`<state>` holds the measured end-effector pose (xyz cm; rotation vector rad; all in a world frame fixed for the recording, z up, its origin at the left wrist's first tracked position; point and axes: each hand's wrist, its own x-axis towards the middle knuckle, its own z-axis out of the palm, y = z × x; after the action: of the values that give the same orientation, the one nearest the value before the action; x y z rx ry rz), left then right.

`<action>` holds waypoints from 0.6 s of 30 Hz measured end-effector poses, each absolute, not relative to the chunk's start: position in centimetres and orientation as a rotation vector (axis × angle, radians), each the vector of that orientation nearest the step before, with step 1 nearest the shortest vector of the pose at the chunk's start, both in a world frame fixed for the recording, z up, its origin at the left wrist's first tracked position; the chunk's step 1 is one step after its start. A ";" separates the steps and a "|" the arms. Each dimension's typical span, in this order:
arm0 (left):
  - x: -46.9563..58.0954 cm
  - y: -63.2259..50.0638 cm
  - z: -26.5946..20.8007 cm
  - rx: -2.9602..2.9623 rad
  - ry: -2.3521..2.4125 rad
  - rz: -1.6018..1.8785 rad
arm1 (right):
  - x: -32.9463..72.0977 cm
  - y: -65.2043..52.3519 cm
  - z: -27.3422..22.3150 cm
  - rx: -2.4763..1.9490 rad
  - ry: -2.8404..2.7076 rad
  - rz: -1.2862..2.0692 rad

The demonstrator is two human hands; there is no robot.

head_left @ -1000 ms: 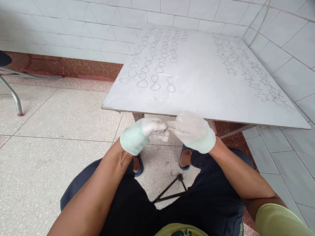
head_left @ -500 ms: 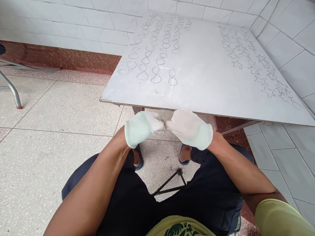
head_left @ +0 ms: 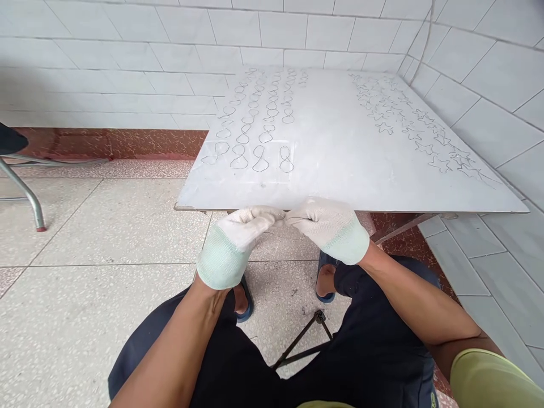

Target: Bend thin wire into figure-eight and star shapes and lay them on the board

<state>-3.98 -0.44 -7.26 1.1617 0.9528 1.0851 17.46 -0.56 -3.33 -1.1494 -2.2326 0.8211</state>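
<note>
My left hand (head_left: 240,235), in a white glove with a pale green cuff, is closed with its fingertips pinched together. My right hand (head_left: 325,224), gloved the same way, pinches from the other side, and the fingertips meet in front of the table's near edge. Between and below them a thin wire (head_left: 278,245) shows faintly; its full shape is hard to make out against the floor. On the white tabletop (head_left: 335,153) lie rows of wire figure-eights (head_left: 286,160) at the left and a cluster of wire stars (head_left: 385,128) at the right.
White tiled walls (head_left: 238,28) meet behind the table. A chair's metal leg (head_left: 32,201) stands at the far left. Below, between my feet, is a dark folding stand (head_left: 318,317) on the speckled floor (head_left: 106,317).
The view has tilted up, so the table sits lower in the picture. My left hand has turned, with its fingers now pointing more upward. Both hands stay together at the fingertips.
</note>
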 end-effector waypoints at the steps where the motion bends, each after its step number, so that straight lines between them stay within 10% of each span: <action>1: -3.7 -0.4 -7.3 1.118 0.937 1.098 | 17.5 -0.7 -3.4 -1.141 -2.210 0.830; 18: -3.4 -0.1 -8.9 1.194 0.878 1.163 | 18.0 -1.6 -2.4 -1.242 -2.066 0.899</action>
<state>-3.37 -0.05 -8.87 1.1936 0.8778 1.1633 18.03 -1.58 -2.44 -1.2418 -2.0660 0.8992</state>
